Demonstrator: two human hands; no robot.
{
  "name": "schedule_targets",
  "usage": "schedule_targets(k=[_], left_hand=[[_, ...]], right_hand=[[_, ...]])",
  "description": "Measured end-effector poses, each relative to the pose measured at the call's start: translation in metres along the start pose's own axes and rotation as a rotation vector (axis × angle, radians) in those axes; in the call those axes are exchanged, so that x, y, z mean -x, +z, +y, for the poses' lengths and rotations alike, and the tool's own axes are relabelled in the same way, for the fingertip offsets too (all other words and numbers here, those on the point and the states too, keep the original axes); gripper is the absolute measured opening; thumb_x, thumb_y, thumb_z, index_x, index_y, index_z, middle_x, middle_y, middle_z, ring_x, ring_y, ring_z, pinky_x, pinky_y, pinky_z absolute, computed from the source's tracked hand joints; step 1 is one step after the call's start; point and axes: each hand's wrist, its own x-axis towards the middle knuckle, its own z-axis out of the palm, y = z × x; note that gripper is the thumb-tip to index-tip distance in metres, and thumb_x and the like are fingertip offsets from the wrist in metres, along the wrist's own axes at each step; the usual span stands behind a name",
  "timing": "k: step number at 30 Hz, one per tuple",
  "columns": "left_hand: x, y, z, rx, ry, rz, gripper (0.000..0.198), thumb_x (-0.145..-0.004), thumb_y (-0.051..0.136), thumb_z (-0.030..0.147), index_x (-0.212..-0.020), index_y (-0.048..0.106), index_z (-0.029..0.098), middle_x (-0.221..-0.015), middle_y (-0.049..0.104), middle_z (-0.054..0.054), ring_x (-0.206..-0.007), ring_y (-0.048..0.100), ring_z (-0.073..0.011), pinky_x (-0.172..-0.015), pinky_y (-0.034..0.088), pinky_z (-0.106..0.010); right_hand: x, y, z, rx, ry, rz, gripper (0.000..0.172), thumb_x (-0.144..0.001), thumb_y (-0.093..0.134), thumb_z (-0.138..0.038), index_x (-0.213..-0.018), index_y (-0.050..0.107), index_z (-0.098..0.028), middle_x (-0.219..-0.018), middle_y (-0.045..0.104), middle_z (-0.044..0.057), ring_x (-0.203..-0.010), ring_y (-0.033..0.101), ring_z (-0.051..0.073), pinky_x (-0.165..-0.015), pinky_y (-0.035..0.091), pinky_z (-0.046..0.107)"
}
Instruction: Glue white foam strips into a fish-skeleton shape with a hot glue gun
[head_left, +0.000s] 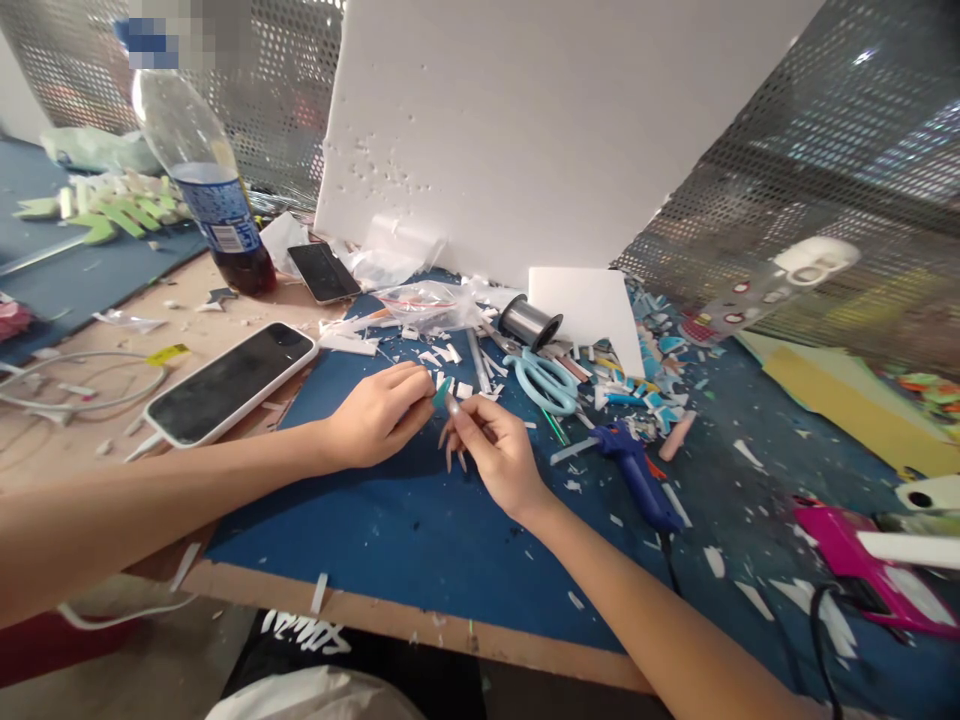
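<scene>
A small teal piece (441, 393), perhaps foam, is pinched where my two hands meet above the blue mat (360, 535). My left hand (384, 415) is closed, its fingertips on the left side of the piece. From the other side, the thumb and forefinger of my right hand (495, 450) close on it, while the other fingers curl below. Just beyond my hands lie light-blue scissors (541, 382), white foam scraps (465, 391) and a spool of thin grey wire (529, 322). A blue glue gun (637, 475) rests to the right of my right hand.
A smartphone in a white case (232, 384), a darker phone (324, 272) and a cola bottle (217, 215) are at the left. A large white foam board (487, 130) stands behind. Yellow sheets (862, 400) and a pink tool (870, 565) lie right, with a black cord.
</scene>
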Motion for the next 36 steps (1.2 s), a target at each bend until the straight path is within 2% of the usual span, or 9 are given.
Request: schedule_targets(k=[4, 10, 12, 16, 24, 27, 30, 33, 36], left_hand=[[0.001, -0.001, -0.001, -0.087, 0.022, -0.072, 0.019, -0.091, 0.034, 0.02, -0.073, 0.039, 0.019, -0.068, 0.048, -0.003, -0.062, 0.039, -0.0144, -0.06, 0.036, -0.026], [0.002, 0.005, 0.005, -0.353, 0.269, -0.355, 0.023, -0.091, 0.042, 0.03, -0.076, 0.052, 0.016, -0.071, 0.058, -0.006, -0.071, 0.046, -0.0183, -0.061, 0.031, -0.031], [0.002, 0.008, 0.008, -0.411, 0.29, -0.416, 0.02, -0.089, 0.046, 0.029, -0.076, 0.054, 0.016, -0.069, 0.058, -0.005, -0.074, 0.047, -0.0196, -0.061, 0.028, -0.032], [0.004, 0.012, 0.012, -0.449, 0.303, -0.466, 0.006, -0.083, 0.052, 0.015, -0.078, 0.055, 0.016, -0.07, 0.059, -0.004, -0.076, 0.048, -0.0197, -0.061, 0.026, -0.033], [0.004, 0.009, 0.01, -0.424, 0.339, -0.454, 0.013, -0.085, 0.046, 0.01, -0.078, 0.055, 0.015, -0.071, 0.059, -0.004, -0.074, 0.049, -0.0183, -0.061, 0.028, -0.031], [0.001, 0.005, 0.006, -0.289, 0.203, -0.382, 0.022, -0.09, 0.039, 0.014, -0.071, 0.052, 0.016, -0.065, 0.056, -0.004, -0.068, 0.048, -0.0163, -0.061, 0.032, -0.028], [-0.003, 0.002, 0.002, 0.012, -0.133, -0.244, 0.029, -0.092, 0.035, 0.023, -0.066, 0.046, 0.017, -0.063, 0.052, -0.002, -0.062, 0.046, -0.0128, -0.059, 0.036, -0.024], [-0.004, 0.002, -0.001, 0.337, -0.467, -0.158, 0.029, -0.093, 0.034, 0.03, -0.07, 0.046, 0.017, -0.067, 0.053, 0.0, -0.06, 0.046, -0.01, -0.058, 0.037, -0.022], [-0.002, 0.005, -0.004, 0.509, -0.592, -0.116, 0.032, -0.091, 0.037, 0.039, -0.071, 0.048, 0.016, -0.067, 0.051, 0.001, -0.06, 0.043, -0.0094, -0.058, 0.037, -0.022]], right_hand=[[0.001, -0.001, -0.001, 0.064, -0.074, 0.117, 0.027, -0.09, 0.049, -0.034, -0.068, 0.055, -0.019, -0.062, 0.058, -0.001, -0.057, 0.056, 0.011, -0.058, 0.045, 0.025], [0.002, -0.003, -0.002, 0.137, -0.139, 0.375, 0.029, -0.091, 0.047, -0.035, -0.067, 0.052, -0.019, -0.061, 0.056, -0.001, -0.058, 0.054, 0.013, -0.061, 0.045, 0.027], [0.002, -0.003, -0.001, 0.139, -0.144, 0.383, 0.028, -0.091, 0.047, -0.034, -0.067, 0.052, -0.019, -0.061, 0.056, -0.001, -0.057, 0.054, 0.012, -0.061, 0.044, 0.027], [0.002, -0.002, -0.001, 0.149, -0.136, 0.361, 0.029, -0.091, 0.047, -0.035, -0.067, 0.051, -0.019, -0.062, 0.056, 0.0, -0.058, 0.054, 0.012, -0.06, 0.044, 0.027], [0.0, -0.002, -0.001, 0.126, -0.125, 0.373, 0.031, -0.09, 0.048, -0.036, -0.066, 0.052, -0.019, -0.059, 0.056, -0.001, -0.054, 0.052, 0.011, -0.057, 0.042, 0.025], [0.001, -0.003, -0.001, 0.099, -0.119, 0.363, 0.029, -0.091, 0.048, -0.035, -0.066, 0.053, -0.019, -0.058, 0.055, -0.002, -0.054, 0.052, 0.011, -0.057, 0.042, 0.025], [0.002, -0.003, -0.002, 0.083, -0.115, 0.349, 0.029, -0.091, 0.048, -0.035, -0.067, 0.054, -0.019, -0.058, 0.055, -0.002, -0.053, 0.052, 0.011, -0.055, 0.042, 0.025], [0.004, -0.002, -0.002, 0.078, -0.117, 0.329, 0.029, -0.091, 0.048, -0.035, -0.067, 0.054, -0.02, -0.058, 0.055, -0.001, -0.052, 0.052, 0.012, -0.053, 0.043, 0.025], [0.005, -0.002, -0.003, 0.078, -0.119, 0.311, 0.029, -0.091, 0.048, -0.035, -0.067, 0.054, -0.02, -0.058, 0.054, -0.001, -0.053, 0.053, 0.012, -0.054, 0.045, 0.026]])
